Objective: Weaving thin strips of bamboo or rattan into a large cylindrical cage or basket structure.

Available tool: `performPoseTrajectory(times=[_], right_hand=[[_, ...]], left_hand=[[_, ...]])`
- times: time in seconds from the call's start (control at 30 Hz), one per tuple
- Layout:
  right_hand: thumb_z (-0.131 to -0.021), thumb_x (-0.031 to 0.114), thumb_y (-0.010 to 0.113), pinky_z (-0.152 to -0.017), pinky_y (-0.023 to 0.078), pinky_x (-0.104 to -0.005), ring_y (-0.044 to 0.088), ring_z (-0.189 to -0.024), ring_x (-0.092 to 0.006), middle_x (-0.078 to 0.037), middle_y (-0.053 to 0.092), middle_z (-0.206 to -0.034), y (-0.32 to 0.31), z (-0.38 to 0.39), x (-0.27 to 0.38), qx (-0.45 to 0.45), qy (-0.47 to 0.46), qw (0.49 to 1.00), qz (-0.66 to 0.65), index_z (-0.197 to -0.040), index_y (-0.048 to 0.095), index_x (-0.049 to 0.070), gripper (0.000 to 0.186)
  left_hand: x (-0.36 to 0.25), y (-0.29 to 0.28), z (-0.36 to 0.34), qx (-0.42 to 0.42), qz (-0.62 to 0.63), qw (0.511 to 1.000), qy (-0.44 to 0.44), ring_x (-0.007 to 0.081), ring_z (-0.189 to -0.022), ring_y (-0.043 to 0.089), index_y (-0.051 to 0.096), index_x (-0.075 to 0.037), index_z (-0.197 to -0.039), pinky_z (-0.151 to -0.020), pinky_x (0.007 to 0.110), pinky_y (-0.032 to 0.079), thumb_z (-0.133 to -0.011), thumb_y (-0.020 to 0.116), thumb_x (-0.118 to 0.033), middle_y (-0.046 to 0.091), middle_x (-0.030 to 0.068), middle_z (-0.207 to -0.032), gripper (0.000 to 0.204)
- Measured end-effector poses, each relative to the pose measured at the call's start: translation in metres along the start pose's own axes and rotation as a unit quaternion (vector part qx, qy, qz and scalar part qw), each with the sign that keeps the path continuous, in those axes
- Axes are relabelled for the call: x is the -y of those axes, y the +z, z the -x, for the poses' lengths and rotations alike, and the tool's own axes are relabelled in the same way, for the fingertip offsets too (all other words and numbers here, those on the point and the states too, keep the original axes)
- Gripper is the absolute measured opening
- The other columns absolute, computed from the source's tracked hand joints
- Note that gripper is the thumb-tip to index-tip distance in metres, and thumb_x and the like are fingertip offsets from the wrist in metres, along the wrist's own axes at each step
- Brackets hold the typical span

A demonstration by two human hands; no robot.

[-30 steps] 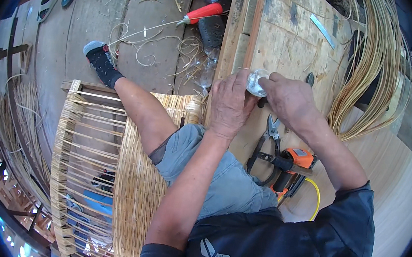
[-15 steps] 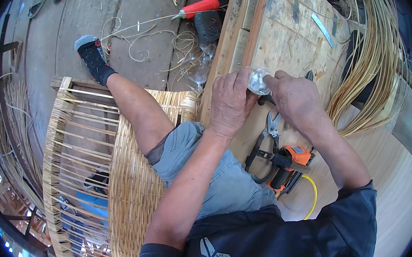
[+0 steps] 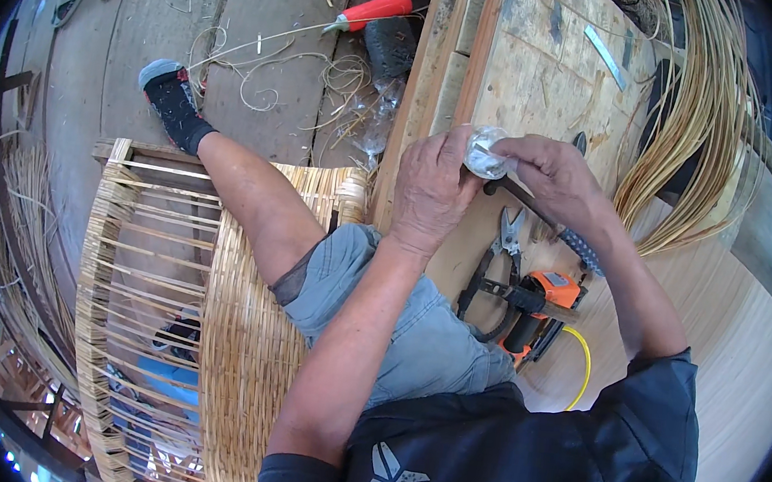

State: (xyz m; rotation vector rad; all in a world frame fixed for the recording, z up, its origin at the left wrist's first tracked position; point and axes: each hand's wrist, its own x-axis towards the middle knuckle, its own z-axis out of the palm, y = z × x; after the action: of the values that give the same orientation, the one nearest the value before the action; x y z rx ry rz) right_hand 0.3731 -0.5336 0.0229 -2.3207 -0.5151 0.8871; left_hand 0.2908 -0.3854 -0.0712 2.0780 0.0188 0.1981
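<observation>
My left hand [image 3: 430,189] is closed around a small, round, clear cup [image 3: 486,164] with something silvery inside, too small to make out. My right hand [image 3: 554,181] is at the cup's rim, thumb and forefinger pinched together over its opening. Whatever is between those fingertips is too small to name. Below my right hand lies a dark-shafted tool [image 3: 534,204] with a textured grip, partly hidden by my wrist. A woven rattan piece [image 3: 255,349] with an open slatted side stands at my left, and my bare leg rests across it.
On the wooden bench [image 3: 536,79] lie pliers [image 3: 502,252], a hammer [image 3: 538,302] and an orange nail gun [image 3: 556,290] with a yellow hose [image 3: 590,363]. A bundle of rattan strands [image 3: 695,122] hangs at right. A red-handled tool [image 3: 375,12] and strand scraps are on the plank floor [image 3: 266,34].
My right fingers have drawn back from inside the cup to its rim and pinched together. The textured grip beneath my right wrist has come into sight. My left hand stays around the cup.
</observation>
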Motion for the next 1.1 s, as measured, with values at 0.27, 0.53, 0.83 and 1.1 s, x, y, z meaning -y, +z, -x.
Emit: performPoseTrajectory(times=[0.27, 0.53, 0.83, 1.1], right_hand=[[-0.086, 0.008, 0.052, -0.064, 0.043, -0.0235, 0.050, -0.070, -0.0073, 0.000, 0.059, -0.081, -0.013, 0.018, -0.010, 0.028, 0.144, 0.976, -0.160, -0.109, 0.063, 0.001, 0.026], [-0.093, 0.018, 0.052, -0.053, 0.032, -0.0175, 0.040, -0.061, -0.0033, 0.003, 0.048, -0.076, -0.023, 0.032, 0.006, -0.104, 0.197, 0.928, -0.297, -0.112, 0.058, 0.002, 0.026], [-0.091, 0.015, 0.056, -0.055, 0.035, -0.0185, 0.044, -0.062, -0.0049, 0.002, 0.052, -0.076, 0.070, -0.042, 0.138, -0.107, -0.011, 0.944, -0.313, -0.109, 0.062, 0.000, 0.024], [-0.085, 0.014, 0.063, -0.060, 0.042, -0.0219, 0.049, -0.065, -0.0066, 0.000, 0.060, -0.072, 0.258, -0.094, 0.216, 0.099, 0.022, 0.904, -0.414, -0.096, 0.066, 0.000, 0.018]], left_hand=[[-0.012, -0.002, -0.003, 0.016, 0.017, 0.999, -0.029, 0.0340, -0.092, 0.053, 0.045, -0.004, -0.124, -0.083, 0.043, 0.043, -0.071, 0.070, -0.013, 0.052, 0.0146, -0.105, 0.059], [-0.012, 0.001, 0.004, 0.078, 0.041, 0.990, -0.112, 0.0407, -0.108, 0.050, 0.031, 0.012, -0.132, -0.093, 0.044, 0.041, -0.074, 0.051, 0.000, 0.046, 0.0292, -0.122, 0.062], [0.002, -0.160, 0.073, -0.071, -0.004, 0.977, -0.202, 0.0338, -0.093, 0.060, 0.057, -0.002, -0.105, -0.081, 0.040, 0.049, -0.085, 0.056, -0.014, 0.060, 0.0159, -0.104, 0.023], [0.106, -0.294, 0.175, -0.067, -0.196, 0.891, -0.404, 0.0337, -0.081, 0.062, 0.066, -0.007, -0.091, -0.073, 0.042, 0.048, -0.086, 0.054, -0.019, 0.063, 0.0168, -0.088, 0.018]])
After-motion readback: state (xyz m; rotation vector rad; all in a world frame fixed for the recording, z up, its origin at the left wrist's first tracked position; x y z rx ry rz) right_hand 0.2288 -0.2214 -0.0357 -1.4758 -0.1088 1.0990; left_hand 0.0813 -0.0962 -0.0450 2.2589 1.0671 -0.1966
